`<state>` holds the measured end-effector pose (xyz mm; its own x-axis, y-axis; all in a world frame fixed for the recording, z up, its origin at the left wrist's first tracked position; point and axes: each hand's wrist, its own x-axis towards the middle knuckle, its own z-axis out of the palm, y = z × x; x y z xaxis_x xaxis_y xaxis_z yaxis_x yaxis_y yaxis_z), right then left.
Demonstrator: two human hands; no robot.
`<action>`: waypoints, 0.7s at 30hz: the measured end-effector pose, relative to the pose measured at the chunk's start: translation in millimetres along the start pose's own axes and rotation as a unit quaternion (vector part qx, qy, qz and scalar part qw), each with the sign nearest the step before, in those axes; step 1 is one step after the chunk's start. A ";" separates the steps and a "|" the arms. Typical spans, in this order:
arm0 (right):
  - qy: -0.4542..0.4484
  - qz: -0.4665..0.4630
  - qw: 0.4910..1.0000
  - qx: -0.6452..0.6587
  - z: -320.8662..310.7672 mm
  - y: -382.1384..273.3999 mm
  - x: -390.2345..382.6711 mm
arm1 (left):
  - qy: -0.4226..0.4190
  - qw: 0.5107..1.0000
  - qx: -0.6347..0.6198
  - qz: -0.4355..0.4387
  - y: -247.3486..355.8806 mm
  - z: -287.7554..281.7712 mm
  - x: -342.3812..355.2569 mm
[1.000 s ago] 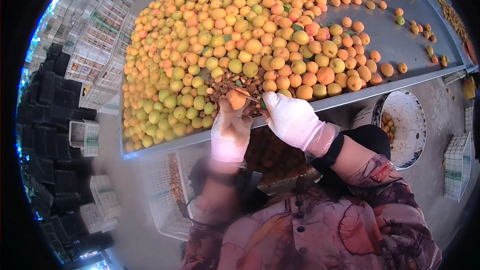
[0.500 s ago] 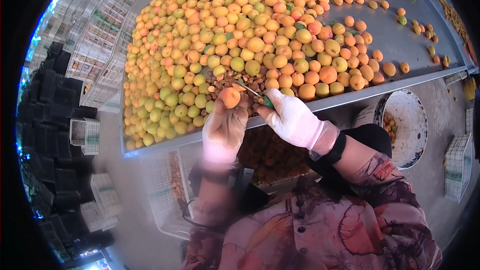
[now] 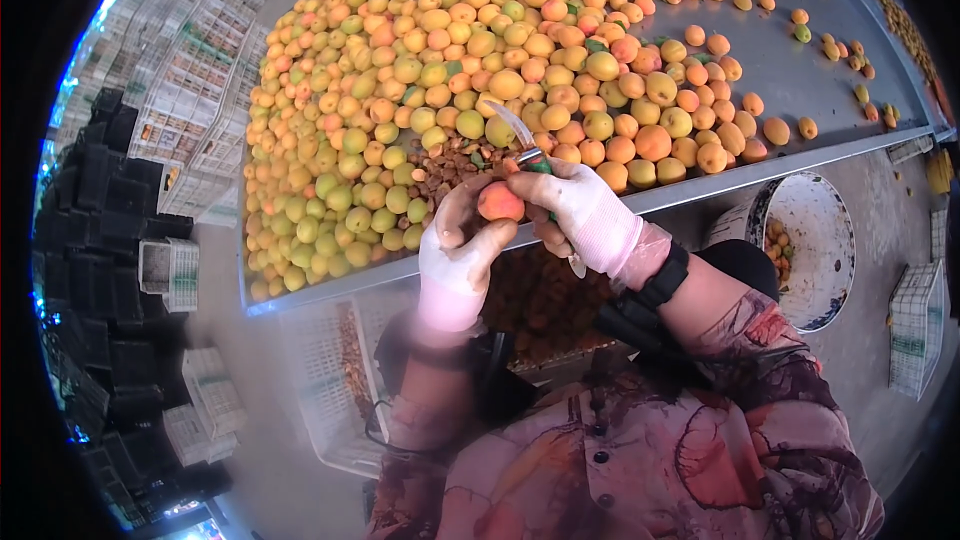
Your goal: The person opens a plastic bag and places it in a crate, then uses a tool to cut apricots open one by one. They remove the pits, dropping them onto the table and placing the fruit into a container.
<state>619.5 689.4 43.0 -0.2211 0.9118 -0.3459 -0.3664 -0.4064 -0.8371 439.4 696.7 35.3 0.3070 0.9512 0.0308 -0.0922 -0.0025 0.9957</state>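
Note:
Between the fingers of my left hand (image 3: 455, 255), in a white glove with stained fingertips, sits an orange-red apricot (image 3: 500, 202). My right hand (image 3: 588, 215), also gloved, is closed around the green handle of a small knife (image 3: 536, 161). The curved blade points up and left, away from the apricot, over the fruit pile. My right thumb and fingertips come up against the apricot's right side. A small shiny metal end (image 3: 577, 265) shows below my right hand. Beyond my hands lies a patch of brown pits (image 3: 455, 168) among the apricots.
A large heap of apricots (image 3: 400, 60) covers much of the metal table (image 3: 690, 195), whose raised rim runs beneath my hands. Below stand a white crate (image 3: 320, 380) and a white bucket (image 3: 825, 250) holding some fruit. Stacked crates (image 3: 190, 90) and black crates (image 3: 90, 270) line the left.
The knife has swung from beside the apricot to pointing up and away. Both hands have shifted slightly right, and the apricot now shows a redder side between them.

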 end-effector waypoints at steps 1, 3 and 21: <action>-0.001 0.001 1.000 0.000 1.4 -0.5 0.0 | 0.001 1.000 0.000 0.000 1.6 0.3 -0.8; 0.018 -0.020 0.999 0.045 4.7 -2.4 -0.3 | 0.006 0.995 0.095 0.022 4.5 1.1 -2.2; 0.024 -0.246 0.908 -0.338 10.8 8.6 6.5 | 0.071 0.990 0.116 0.042 14.9 -17.7 -7.5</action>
<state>605.1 691.2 38.1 -0.1356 0.9814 0.1356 0.2327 0.1646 -0.9585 418.9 694.9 48.3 0.1695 0.9785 0.1175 0.1127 -0.1376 0.9841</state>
